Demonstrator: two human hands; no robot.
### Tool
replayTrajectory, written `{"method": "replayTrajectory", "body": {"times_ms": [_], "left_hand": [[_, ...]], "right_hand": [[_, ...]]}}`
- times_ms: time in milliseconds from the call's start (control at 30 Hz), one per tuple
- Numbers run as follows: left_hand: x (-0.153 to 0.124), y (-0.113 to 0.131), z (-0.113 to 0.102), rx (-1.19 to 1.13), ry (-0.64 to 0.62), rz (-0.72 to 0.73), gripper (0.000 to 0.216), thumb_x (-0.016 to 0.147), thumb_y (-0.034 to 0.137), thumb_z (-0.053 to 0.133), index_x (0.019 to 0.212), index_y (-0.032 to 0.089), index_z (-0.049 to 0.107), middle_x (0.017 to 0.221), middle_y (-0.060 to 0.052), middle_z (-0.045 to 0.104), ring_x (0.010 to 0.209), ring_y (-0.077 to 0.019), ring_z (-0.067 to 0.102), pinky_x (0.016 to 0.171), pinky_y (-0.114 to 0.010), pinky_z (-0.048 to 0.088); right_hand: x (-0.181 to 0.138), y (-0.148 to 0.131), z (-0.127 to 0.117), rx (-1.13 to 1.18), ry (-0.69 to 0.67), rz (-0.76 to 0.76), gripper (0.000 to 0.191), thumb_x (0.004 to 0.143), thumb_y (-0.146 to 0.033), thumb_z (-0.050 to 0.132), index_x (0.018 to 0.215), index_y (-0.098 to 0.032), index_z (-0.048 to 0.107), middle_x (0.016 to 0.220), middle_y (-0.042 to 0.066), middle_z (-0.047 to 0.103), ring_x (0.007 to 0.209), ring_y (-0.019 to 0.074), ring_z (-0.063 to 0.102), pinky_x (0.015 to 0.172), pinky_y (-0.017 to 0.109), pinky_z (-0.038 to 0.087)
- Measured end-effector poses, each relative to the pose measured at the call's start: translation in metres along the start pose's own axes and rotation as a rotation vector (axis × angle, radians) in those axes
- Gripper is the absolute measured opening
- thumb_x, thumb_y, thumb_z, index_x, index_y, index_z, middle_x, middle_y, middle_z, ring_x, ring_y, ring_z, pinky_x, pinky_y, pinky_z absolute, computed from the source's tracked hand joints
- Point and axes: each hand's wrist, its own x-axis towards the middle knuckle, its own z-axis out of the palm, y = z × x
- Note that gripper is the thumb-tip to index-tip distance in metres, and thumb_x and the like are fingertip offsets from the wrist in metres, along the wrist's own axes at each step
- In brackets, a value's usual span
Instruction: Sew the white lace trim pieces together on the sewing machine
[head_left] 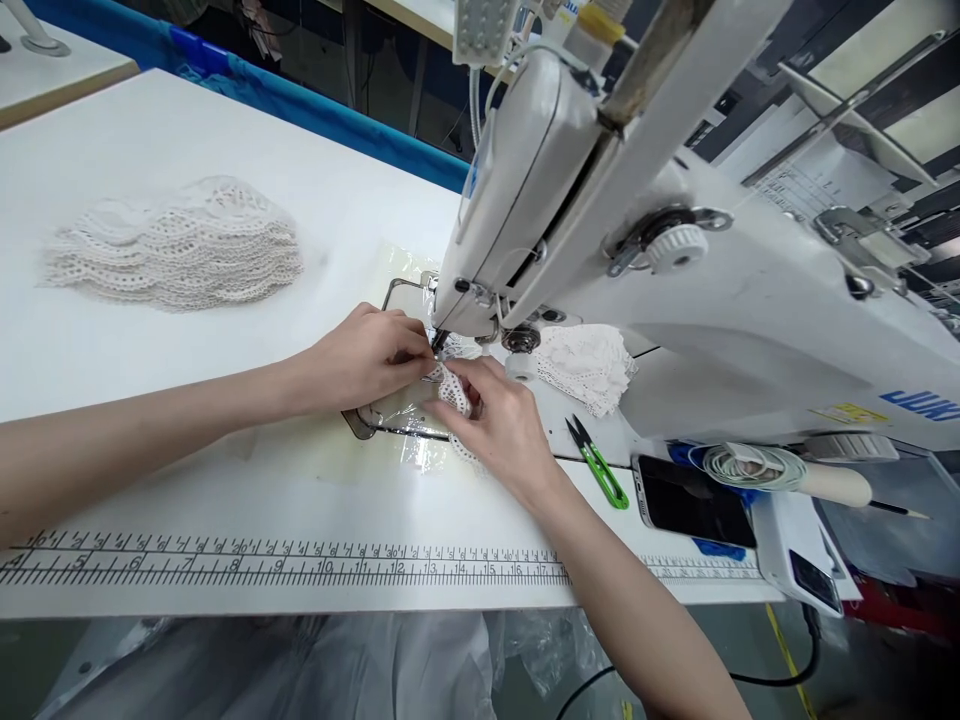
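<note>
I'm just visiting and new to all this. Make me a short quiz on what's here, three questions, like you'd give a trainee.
1. Multiple choice: what material are the left hand and right hand handling at the sewing machine?
A) brown leather
B) white lace
C) red wool
2. True or false: from where the person sits, the phone lies to the right of the snips.
3. Fill in the colour: the handles of the snips are ____.

Key: 1. B; 2. True; 3. green.
</note>
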Motion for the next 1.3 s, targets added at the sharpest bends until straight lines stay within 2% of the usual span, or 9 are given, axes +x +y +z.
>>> {"method": "replayTrajectory", "body": {"times_ms": [133, 233, 400, 567, 667, 800, 933, 1100, 1300], "left_hand": [[0.001, 0.003, -0.004, 0.005, 0.011, 0.037, 0.039, 0.097, 0.042, 0.046, 0.084, 0.022, 0.077, 0.097, -0.003, 0.076, 0.084, -0.0191, 0.068, 0.085, -0.035, 0.048], [-0.001, 0.008, -0.007, -0.036, 0.059, 0.015, 0.037, 0.097, 0.04, 0.046, 0.095, 0.021, 0.078, 0.106, -0.004, 0.076, 0.084, -0.0184, 0.069, 0.077, -0.031, 0.052], [-0.005, 0.014, -0.007, -0.128, 0.09, -0.038, 0.031, 0.099, 0.034, 0.046, 0.097, 0.022, 0.074, 0.088, 0.001, 0.078, 0.078, -0.0156, 0.072, 0.067, -0.024, 0.054], [-0.007, 0.017, 0.002, -0.033, 0.118, 0.023, 0.03, 0.093, 0.026, 0.049, 0.105, 0.018, 0.075, 0.096, -0.004, 0.077, 0.08, -0.0169, 0.072, 0.067, -0.026, 0.055], [-0.007, 0.017, 0.009, 0.098, 0.157, 0.069, 0.031, 0.091, 0.024, 0.051, 0.107, 0.014, 0.076, 0.108, -0.011, 0.075, 0.09, -0.0219, 0.072, 0.072, -0.031, 0.058], [-0.007, 0.012, 0.01, 0.142, 0.169, 0.114, 0.034, 0.098, 0.027, 0.047, 0.104, 0.015, 0.079, 0.106, -0.012, 0.075, 0.09, -0.0234, 0.071, 0.078, -0.036, 0.057], [-0.008, 0.006, -0.001, 0.158, 0.109, 0.177, 0.037, 0.101, 0.028, 0.043, 0.103, 0.02, 0.08, 0.105, -0.008, 0.076, 0.091, -0.0216, 0.071, 0.085, -0.039, 0.055], [-0.01, 0.004, -0.008, 0.288, 0.077, 0.203, 0.034, 0.099, 0.028, 0.046, 0.099, 0.024, 0.08, 0.105, -0.005, 0.076, 0.091, -0.022, 0.069, 0.087, -0.04, 0.048], [-0.013, 0.003, 0.0, 0.368, 0.085, 0.268, 0.034, 0.103, 0.03, 0.046, 0.101, 0.025, 0.08, 0.104, -0.005, 0.076, 0.089, -0.0198, 0.066, 0.082, -0.037, 0.046]], "right_hand": [[-0.001, 0.004, 0.006, -0.028, 0.098, 0.018, 0.023, 0.104, -0.027, 0.06, 0.112, -0.021, 0.08, 0.094, 0.006, 0.075, 0.075, 0.0172, 0.069, 0.064, 0.028, 0.05], [-0.002, 0.006, 0.007, -0.058, 0.202, -0.005, 0.026, 0.106, -0.032, 0.058, 0.105, -0.023, 0.082, 0.094, 0.004, 0.078, 0.066, 0.0121, 0.066, 0.058, 0.025, 0.046], [-0.002, 0.004, 0.007, -0.127, 0.244, -0.031, 0.028, 0.107, -0.034, 0.057, 0.106, -0.023, 0.082, 0.096, 0.003, 0.081, 0.063, 0.0101, 0.066, 0.057, 0.023, 0.046], [-0.002, 0.005, 0.006, -0.211, 0.312, -0.091, 0.033, 0.108, -0.039, 0.055, 0.102, -0.027, 0.085, 0.079, 0.001, 0.079, 0.053, 0.0099, 0.06, 0.052, 0.024, 0.042], [-0.001, 0.007, 0.005, -0.271, 0.341, -0.141, 0.036, 0.108, -0.04, 0.054, 0.096, -0.028, 0.086, 0.069, 0.0, 0.076, 0.046, 0.0094, 0.054, 0.048, 0.025, 0.036], [0.001, 0.008, 0.006, -0.297, 0.325, -0.142, 0.041, 0.109, -0.041, 0.052, 0.091, -0.027, 0.086, 0.065, 0.0, 0.073, 0.047, 0.0101, 0.052, 0.049, 0.026, 0.035], [0.001, 0.008, 0.008, -0.286, 0.287, -0.116, 0.038, 0.11, -0.041, 0.051, 0.101, -0.028, 0.085, 0.067, 0.0, 0.073, 0.049, 0.0102, 0.053, 0.05, 0.025, 0.037], [-0.002, 0.004, 0.006, -0.227, 0.23, -0.121, 0.033, 0.11, -0.037, 0.052, 0.111, -0.028, 0.083, 0.084, 0.003, 0.078, 0.063, 0.0117, 0.065, 0.057, 0.025, 0.044], [-0.005, 0.003, 0.001, -0.27, 0.176, -0.186, 0.03, 0.108, -0.032, 0.053, 0.105, -0.027, 0.083, 0.104, 0.003, 0.081, 0.072, 0.014, 0.067, 0.062, 0.027, 0.046]]}}
